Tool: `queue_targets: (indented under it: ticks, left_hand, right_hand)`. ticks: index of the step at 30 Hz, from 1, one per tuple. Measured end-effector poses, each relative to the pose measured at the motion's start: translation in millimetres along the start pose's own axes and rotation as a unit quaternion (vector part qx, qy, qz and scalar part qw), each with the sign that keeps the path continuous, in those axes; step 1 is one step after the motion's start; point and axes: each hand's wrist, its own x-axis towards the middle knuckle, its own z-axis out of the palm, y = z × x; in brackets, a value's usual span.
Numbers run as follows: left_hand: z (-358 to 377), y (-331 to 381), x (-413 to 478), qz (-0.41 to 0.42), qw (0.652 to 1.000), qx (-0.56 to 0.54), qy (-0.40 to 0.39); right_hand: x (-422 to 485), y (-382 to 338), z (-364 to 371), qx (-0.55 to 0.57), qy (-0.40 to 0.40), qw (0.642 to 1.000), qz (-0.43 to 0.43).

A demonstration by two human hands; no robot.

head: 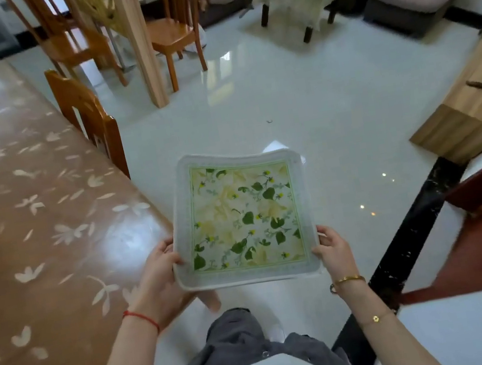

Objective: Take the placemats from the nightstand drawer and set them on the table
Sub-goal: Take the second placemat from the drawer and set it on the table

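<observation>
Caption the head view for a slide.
Left hand and right hand grip opposite edges of a square, white-bordered green floral placemat above the pale floor, beside the brown leaf-patterned table.

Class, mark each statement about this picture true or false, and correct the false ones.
1. The left hand and right hand both hold the placemat. True.
2. The placemat lies on the table. False: it is held over the floor, beside the table.
3. The placemat has a green leaf print. True.
4. The left wrist bears a gold bangle. False: it bears a red string; the bangle is on the right wrist.
5. A wooden chair stands at the table's edge. True.
</observation>
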Motion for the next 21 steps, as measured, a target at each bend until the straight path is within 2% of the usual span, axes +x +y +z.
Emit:
queue_targets:
  ticks: [10, 21]
  left_hand:
    - [46, 36, 64, 0.028, 0.996, -0.02, 0.085]
    - [77, 120, 156, 0.059, 0.979, -0.129, 0.147]
  right_hand:
    - [137, -59, 21, -0.031, -0.111, 0.993, 0.002]
    - [300, -146, 119, -0.066, -0.214, 0.975, -0.001]
